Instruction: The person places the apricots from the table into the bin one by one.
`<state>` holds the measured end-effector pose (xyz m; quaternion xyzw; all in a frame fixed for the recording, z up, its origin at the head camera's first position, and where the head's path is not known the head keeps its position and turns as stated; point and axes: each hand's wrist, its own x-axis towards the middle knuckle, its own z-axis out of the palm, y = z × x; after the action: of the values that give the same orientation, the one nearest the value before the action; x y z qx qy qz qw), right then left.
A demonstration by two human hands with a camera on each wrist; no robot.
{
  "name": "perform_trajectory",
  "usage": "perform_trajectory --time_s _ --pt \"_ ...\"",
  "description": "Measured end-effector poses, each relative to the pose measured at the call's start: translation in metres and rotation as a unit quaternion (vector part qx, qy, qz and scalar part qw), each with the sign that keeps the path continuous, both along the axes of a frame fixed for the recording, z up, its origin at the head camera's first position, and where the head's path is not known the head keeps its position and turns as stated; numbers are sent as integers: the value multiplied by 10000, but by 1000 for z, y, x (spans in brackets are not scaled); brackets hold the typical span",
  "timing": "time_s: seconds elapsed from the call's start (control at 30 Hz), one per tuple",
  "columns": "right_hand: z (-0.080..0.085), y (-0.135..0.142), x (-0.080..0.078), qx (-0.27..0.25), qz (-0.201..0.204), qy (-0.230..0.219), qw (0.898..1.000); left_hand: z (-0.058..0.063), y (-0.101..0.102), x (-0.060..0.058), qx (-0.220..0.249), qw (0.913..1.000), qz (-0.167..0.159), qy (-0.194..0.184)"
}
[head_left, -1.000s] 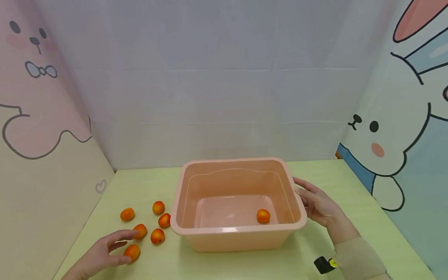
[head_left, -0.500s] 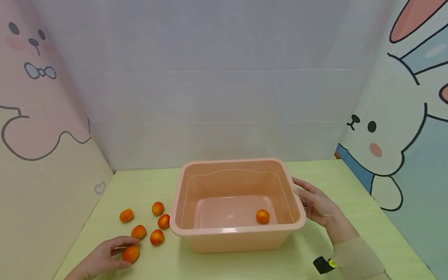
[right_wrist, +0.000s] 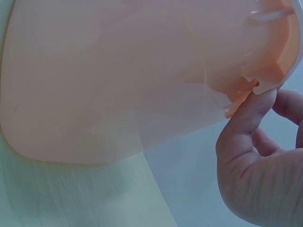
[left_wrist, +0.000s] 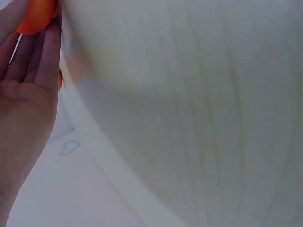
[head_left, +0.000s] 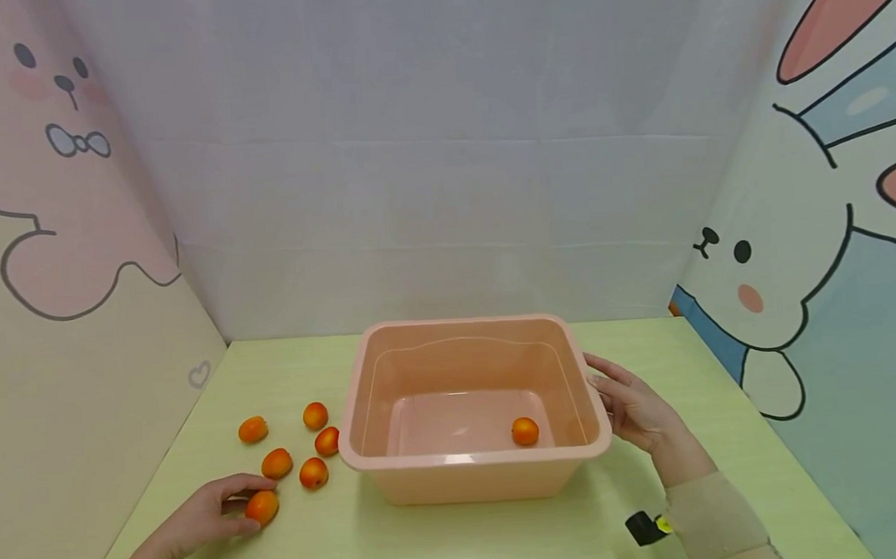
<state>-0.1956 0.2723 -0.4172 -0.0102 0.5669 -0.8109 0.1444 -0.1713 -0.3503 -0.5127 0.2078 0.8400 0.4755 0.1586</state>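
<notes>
My left hand (head_left: 212, 517), at the front left, has thumb and fingers on either side of a small orange fruit (head_left: 262, 508) on the table. In the left wrist view this fruit (left_wrist: 37, 16) sits between thumb and fingers. A pale pink plastic basin (head_left: 475, 483) stands mid-table with one orange fruit (head_left: 525, 431) on its floor, toward the right. My right hand (head_left: 637, 413) grips the basin's right rim; in the right wrist view the thumb (right_wrist: 258, 106) presses under the rim's edge and the fingers are partly hidden.
Several more orange fruits lie left of the basin, among them a near one (head_left: 277, 464) just beyond the left fingertips and one (head_left: 328, 441) close by the basin's left side. Printed cloth walls (head_left: 444, 188) enclose the table. A black and yellow piece (head_left: 645, 528) shows at the right sleeve.
My left hand's fingers have come off the farther fruit's edge and closed in around the nearer one. The right hand and the basin stay where they were.
</notes>
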Motion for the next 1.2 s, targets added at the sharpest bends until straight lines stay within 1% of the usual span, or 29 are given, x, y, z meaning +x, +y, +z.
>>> perform_trajectory --time_s 0.13,0.2,0.3,0.4,0.47,0.57,0.63,0.67,0.77,0.83,0.9,1.0,1.07,1.2 --pt "0 0 0 -73 36 28 10000 4 3 0 -83 9995 225 -196" --pt "0 0 0 -92 39 24 9999 6 4 1 -87 9992 335 -222" --pt "0 0 0 -109 31 -1 9999 11 5 1 7 9993 362 -26" --pt "0 1 0 -126 58 7 9999 16 6 -1 189 9989 319 304" --pt "0 1 0 -145 91 33 9998 21 7 -1 333 9981 318 414" --pt "0 1 0 -181 133 69 9997 29 11 -3 432 9960 298 726" --pt "0 1 0 -190 138 64 9997 34 15 -4 439 9941 303 939" --pt "0 1 0 -195 135 55 9997 37 18 -5 403 9924 308 1117" --pt "0 1 -1 -180 126 40 9998 47 24 -9 345 9881 439 1430" --pt "1 1 -1 -165 130 51 9998 54 28 -13 328 9857 596 1544" --pt "1 1 -1 -166 133 67 9998 61 31 -16 340 9845 727 1557" --pt "0 1 -1 -174 170 65 9997 71 36 -22 335 9833 815 1593" --pt "0 1 0 -182 197 62 9996 77 40 -25 360 9826 782 1645" --pt "0 1 -1 -207 233 60 9995 89 46 -34 513 9801 605 1817"
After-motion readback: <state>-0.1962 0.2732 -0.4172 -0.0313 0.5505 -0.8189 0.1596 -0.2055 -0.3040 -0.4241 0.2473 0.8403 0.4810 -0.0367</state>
